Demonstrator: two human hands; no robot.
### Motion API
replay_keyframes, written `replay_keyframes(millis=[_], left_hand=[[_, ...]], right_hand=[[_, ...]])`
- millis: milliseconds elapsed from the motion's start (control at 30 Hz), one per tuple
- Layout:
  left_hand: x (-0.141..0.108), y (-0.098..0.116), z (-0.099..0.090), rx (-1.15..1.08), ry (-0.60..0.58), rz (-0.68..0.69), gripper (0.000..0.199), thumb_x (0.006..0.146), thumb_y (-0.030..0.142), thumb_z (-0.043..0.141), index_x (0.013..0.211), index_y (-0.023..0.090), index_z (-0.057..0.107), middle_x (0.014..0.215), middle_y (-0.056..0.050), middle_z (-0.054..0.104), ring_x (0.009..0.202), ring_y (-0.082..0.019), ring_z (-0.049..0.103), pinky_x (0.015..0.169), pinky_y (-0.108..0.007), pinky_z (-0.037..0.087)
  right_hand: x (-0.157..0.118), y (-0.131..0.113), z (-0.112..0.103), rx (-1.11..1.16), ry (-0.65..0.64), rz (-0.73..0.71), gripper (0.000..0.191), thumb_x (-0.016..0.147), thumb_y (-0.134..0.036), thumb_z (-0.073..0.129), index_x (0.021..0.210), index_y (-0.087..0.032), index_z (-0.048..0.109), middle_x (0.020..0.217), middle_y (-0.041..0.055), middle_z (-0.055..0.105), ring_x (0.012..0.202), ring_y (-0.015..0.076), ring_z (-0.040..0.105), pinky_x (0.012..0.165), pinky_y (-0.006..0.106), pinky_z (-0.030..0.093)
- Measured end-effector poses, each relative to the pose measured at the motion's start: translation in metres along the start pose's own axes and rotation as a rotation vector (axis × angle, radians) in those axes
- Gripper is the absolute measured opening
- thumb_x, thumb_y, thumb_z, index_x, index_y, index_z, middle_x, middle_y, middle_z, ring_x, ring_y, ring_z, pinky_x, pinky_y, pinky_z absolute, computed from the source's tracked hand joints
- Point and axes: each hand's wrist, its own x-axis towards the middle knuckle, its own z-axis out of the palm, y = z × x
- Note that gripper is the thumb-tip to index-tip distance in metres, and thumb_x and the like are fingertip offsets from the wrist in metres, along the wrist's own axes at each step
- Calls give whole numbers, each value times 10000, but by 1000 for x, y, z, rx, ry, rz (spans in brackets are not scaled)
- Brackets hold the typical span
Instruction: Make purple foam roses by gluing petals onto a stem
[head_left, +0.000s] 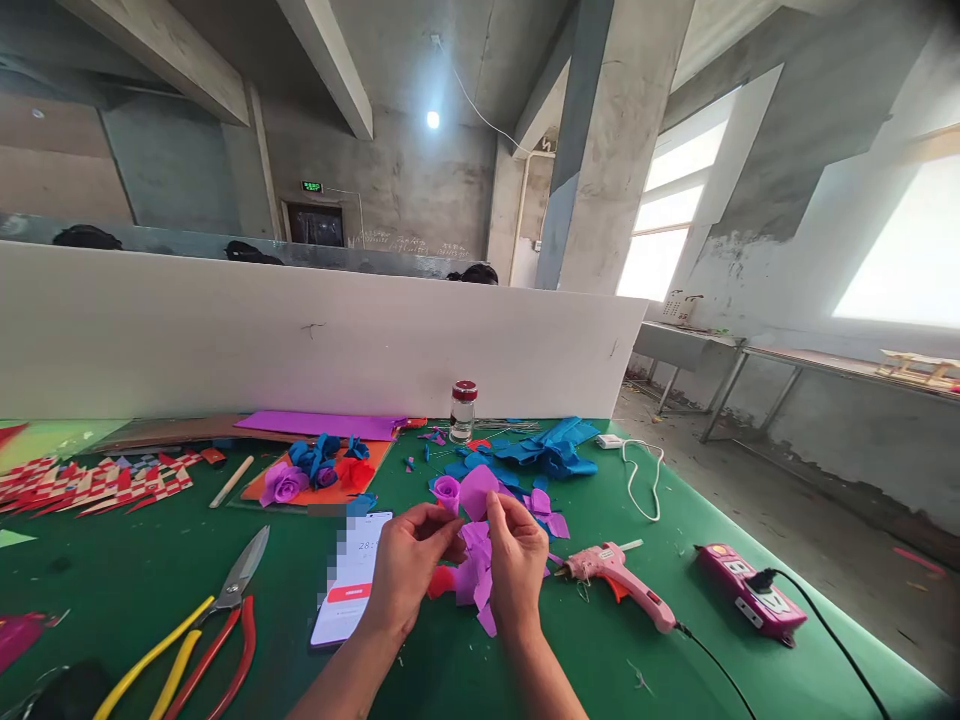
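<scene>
In the head view, my left hand is closed in a pinch on a partly rolled purple paper flower, whose spiral top shows above the fingers. My right hand pinches a purple paper petal between thumb and finger, close beside the flower. More cut purple petals lie on the green table below and between both hands. A pink hot glue gun rests just to the right, its nozzle toward my right hand. The lower part of the flower is hidden by my left fingers.
A phone lies left of my hands, beyond it scissors and red-handled pliers. Finished paper flowers, blue paper scraps and a lidded glass jar stand behind. A power strip with a cord sits right.
</scene>
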Motion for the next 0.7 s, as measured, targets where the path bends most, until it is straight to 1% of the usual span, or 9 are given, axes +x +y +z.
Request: replay_keyframes(millis=[133, 333, 467, 567, 700], left_hand=[[-2, 6, 0, -3, -34, 19, 221, 626, 354, 780, 678, 168, 673, 591, -11, 674, 564, -180, 644, 539, -297, 574], [-1, 9, -3, 86, 18, 103, 183, 652, 335, 758, 660, 182, 660, 559, -2, 677, 524, -155, 632, 552, -253, 555], [-1, 5, -3, 178, 30, 157, 171, 678, 352, 733, 667, 195, 665, 549, 0, 682, 530, -166, 650, 535, -240, 542], [-1, 3, -2, 248, 33, 158, 201, 697, 390, 720, 665, 198, 671, 559, -5, 688, 550, -177, 666, 521, -229, 530], [-2, 3, -1, 308, 22, 177, 232, 717, 424, 704, 671, 197, 680, 557, -6, 684, 545, -173, 656, 515, -226, 512]], right_hand=[[3, -3, -3, 15, -3, -11, 307, 804, -444, 625, 721, -154, 684, 671, 27, 648, 629, 156, 546, 597, 244, 440], [1, -4, -2, 10, -17, -52, 278, 821, -414, 617, 729, -160, 681, 664, 19, 629, 624, 147, 523, 585, 237, 423], [-1, -6, 0, -20, -52, -87, 278, 831, -403, 606, 721, -160, 678, 631, 17, 622, 592, 146, 519, 556, 240, 412], [-3, -7, 2, -30, -92, -89, 277, 845, -395, 589, 716, -165, 670, 596, 8, 610, 559, 143, 523, 533, 237, 407], [-4, -8, 3, 4, -153, -79, 261, 853, -380, 583, 728, -168, 669, 602, 2, 618, 551, 139, 539, 532, 233, 419]])
